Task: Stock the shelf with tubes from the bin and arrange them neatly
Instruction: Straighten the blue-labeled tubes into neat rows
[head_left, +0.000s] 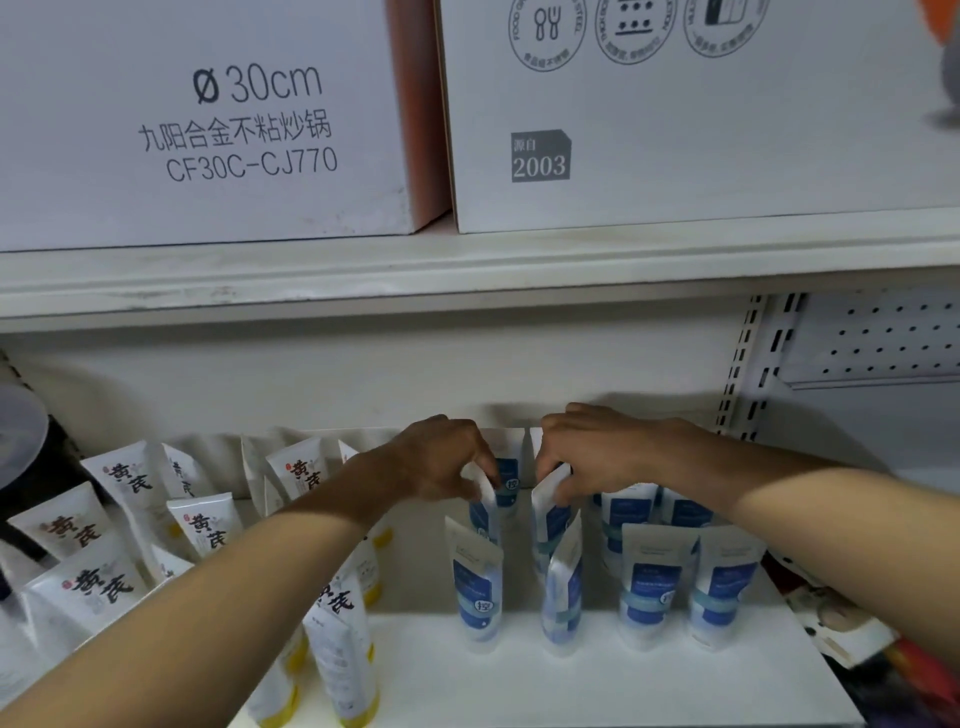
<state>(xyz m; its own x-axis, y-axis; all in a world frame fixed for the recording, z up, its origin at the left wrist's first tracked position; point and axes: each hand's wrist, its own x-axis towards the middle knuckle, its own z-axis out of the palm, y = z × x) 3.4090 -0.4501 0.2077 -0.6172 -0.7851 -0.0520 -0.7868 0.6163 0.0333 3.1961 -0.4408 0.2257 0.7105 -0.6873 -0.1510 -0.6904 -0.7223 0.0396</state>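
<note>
Both hands reach into the white shelf (519, 680). My left hand (447, 457) pinches the flat top end of a blue-and-white tube (485, 512) standing in the second row. My right hand (587, 449) pinches the top of the neighbouring blue-and-white tube (550, 514). In front of them stand several more blue-and-white tubes (478, 587) upright on their caps, one (563, 587) leaning a little. To the left stand several white tubes with black characters and yellow caps (205, 525), partly hidden by my left forearm. No bin is in view.
The upper shelf's edge (467, 280) runs just above the hands and carries two large white cartons (208, 124). A slotted upright (743, 364) and pegboard (883, 338) stand at the right. Dark objects sit at the far left (26, 457), mixed packages at the lower right (841, 623).
</note>
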